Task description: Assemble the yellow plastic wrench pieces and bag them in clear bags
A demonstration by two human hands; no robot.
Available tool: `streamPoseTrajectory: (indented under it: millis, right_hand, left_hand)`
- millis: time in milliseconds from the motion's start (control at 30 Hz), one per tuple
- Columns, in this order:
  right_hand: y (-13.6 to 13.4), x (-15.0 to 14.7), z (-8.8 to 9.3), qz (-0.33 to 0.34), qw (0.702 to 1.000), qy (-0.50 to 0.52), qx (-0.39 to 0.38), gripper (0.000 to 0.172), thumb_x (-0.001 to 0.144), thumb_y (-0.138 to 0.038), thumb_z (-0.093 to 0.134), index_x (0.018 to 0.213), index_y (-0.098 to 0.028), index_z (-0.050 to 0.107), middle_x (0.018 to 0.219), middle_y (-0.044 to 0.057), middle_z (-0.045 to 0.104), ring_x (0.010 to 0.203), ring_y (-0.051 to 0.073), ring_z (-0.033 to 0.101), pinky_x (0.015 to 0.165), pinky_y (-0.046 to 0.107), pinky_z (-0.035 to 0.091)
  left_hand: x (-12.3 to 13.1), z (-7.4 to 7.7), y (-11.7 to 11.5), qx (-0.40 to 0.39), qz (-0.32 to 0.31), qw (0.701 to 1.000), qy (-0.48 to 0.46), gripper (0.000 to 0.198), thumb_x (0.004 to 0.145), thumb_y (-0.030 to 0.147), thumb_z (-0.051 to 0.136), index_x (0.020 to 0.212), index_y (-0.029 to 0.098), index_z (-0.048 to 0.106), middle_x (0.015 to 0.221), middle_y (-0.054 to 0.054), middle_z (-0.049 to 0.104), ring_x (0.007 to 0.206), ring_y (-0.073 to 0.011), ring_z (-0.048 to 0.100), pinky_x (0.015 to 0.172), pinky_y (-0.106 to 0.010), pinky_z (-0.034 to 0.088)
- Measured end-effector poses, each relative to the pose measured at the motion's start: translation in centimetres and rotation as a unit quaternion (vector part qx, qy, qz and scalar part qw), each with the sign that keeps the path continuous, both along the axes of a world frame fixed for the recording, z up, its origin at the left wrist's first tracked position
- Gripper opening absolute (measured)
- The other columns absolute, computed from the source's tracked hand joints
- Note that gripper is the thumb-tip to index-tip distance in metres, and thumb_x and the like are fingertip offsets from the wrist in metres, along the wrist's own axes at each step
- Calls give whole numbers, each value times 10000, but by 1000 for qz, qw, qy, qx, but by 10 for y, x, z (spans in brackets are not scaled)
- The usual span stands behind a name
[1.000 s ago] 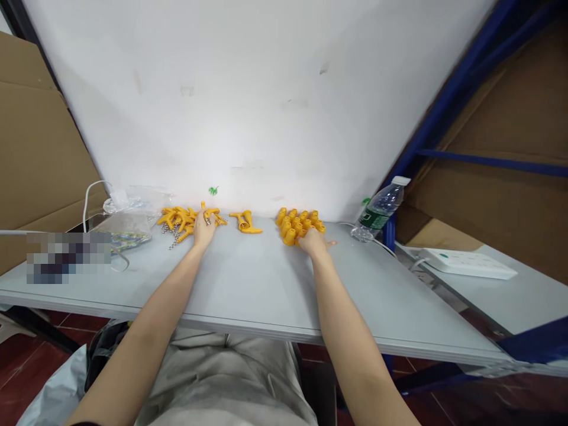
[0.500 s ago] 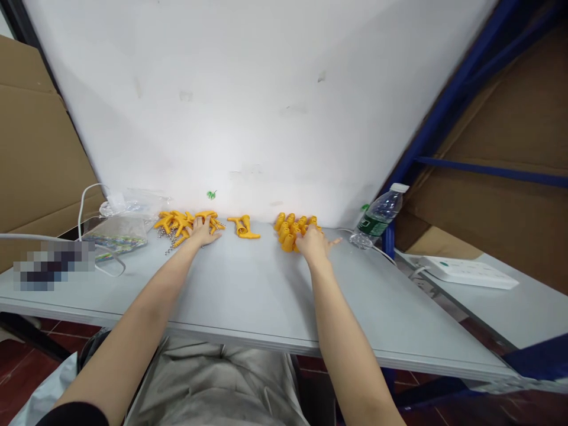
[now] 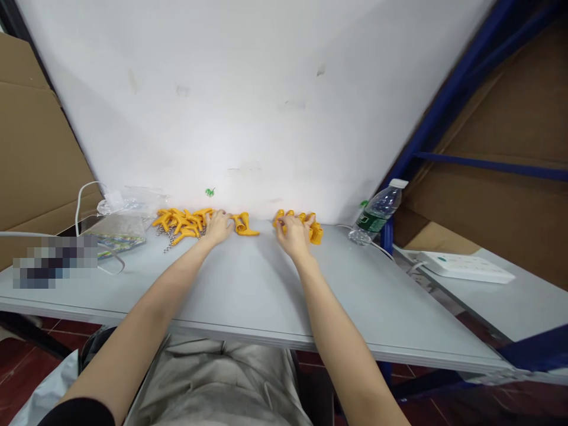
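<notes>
Cups (image 3: 316,234) sit under our half-curled right hand (image 3: 293,232); corkscrews (image 3: 178,221) lie just left of our loosely bent left hand (image 3: 218,227). We cannot tell whether either grips anything. Both kinds look light, stiff; we'd hold cups by their sides, corkscrews by their handles (image 3: 202,213).

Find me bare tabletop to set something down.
There's bare tabletop between the left arm and right arm, up to the front edge; more between the right arm and bottle. It's crowded along the wall: clear bag, yellow pile, left hand, loose yellow pieces, right hand, yellow cup-like pieces.
</notes>
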State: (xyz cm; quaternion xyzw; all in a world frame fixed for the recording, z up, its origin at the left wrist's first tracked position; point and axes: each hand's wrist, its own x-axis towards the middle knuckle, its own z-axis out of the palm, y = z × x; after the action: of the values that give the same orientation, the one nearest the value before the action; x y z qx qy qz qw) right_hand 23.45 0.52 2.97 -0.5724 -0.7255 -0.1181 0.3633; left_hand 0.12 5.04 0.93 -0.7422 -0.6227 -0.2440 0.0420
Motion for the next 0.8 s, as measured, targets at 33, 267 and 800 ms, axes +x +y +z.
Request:
streamPoseTrajectory:
  millis: [33,267,800]
  right_hand:
    - [-1,-3,-1,20,1000,-6,3,223,897,-202,414,909,-202,636,905,83,700,942,280,606,1102,657,82]
    - [-7,-17,-6,92,995,-28,-20,238,914,-200,415,918,-211,652,916,75,707,934,261,628,1135,619,74]
    - [0,-37,-24,195,945,216,-152,441,949,-505,359,1086,-198,644,950,86,730,1019,264,639,1142,589,117]
  left_hand:
    - [7,0,0,-7,-24,1000,4,362,898,300,462,1218,246,623,1226,-131,617,1220,-303,505,1091,-532,254]
    - [35,-2,2,-73,2,997,21,343,878,129,428,1092,217,681,1001,-108,727,1033,-273,642,1035,-489,338]
    - [23,44,-23,94,-19,992,-86,196,901,196,467,1039,195,606,881,-57,718,814,-194,668,758,-292,460]
